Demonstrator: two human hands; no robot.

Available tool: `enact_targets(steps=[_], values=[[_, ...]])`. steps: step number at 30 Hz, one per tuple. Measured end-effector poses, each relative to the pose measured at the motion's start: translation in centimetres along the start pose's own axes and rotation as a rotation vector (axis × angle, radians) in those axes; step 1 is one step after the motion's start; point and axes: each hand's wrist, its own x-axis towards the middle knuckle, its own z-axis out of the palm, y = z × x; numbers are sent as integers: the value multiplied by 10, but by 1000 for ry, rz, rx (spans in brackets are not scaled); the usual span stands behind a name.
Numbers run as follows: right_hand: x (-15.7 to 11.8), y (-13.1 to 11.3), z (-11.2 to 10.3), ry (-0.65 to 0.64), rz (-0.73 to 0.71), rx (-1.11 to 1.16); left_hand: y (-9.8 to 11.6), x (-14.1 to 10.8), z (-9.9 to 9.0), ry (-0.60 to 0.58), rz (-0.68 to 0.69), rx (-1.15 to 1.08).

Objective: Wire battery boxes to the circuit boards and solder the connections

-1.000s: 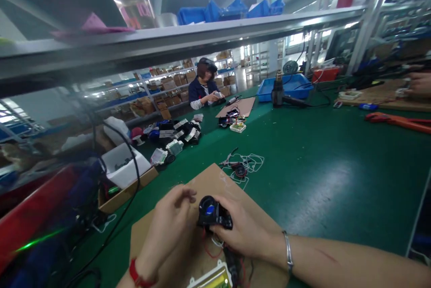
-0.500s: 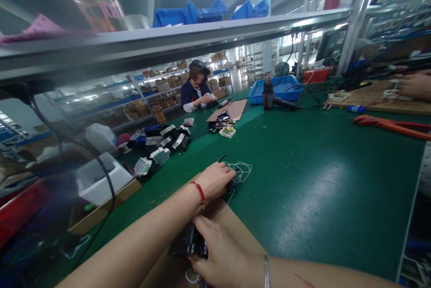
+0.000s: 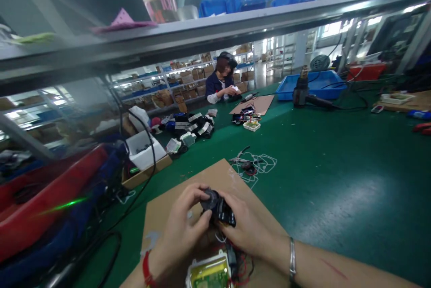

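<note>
1. Centrally in the head view, the left hand [image 3: 178,229] and right hand [image 3: 251,229] both firmly grasp a black round-faced plastic unit [image 3: 220,209], holding it steady from opposite sides above a cardboard sheet [image 3: 229,178].
2. Below, red wires [image 3: 241,269] lie beside a white-framed circuit module [image 3: 209,275] at the sheet's near edge.

black plastic housing [image 3: 218,210] | matt brown cardboard sheet [image 3: 220,178] | glossy green bench mat [image 3: 323,198]

A factory assembly workshop: green-matted workbenches [image 3: 336,198], blue plastic bins [image 3: 235,2], shelves of cardboard cartons [image 3: 188,77]
</note>
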Motion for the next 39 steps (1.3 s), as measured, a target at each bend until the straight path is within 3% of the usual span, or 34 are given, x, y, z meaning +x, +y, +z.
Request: enact_targets(steps=[6,13,17,23,29,31,35,37,39], values=[[-4,-8,-2,-62,-117,-183,-5,-30,-2,78,120,230],[-8,-24,-7,-127,-188,-439,-3,-42,5,184,93,-15],[-10,-21,-6,-144,-179,-522,-3,-40,5,114,115,97],[-11,-25,-6,-177,-182,-569,2,-41,2,70,14,130],[-10,-26,-10,-207,-164,-541,-9,-38,0,17,376,386],[-9,-26,-11,-211,-151,-532,-10,-36,-2,2,346,361],[-9,-26,-11,-211,-135,-539,-5,-35,0,55,150,250],[-9,-26,-11,-209,-135,-537,-4,-36,1,70,194,286],[-8,-25,-11,-202,-136,-526,-6,-37,1,57,352,381]])
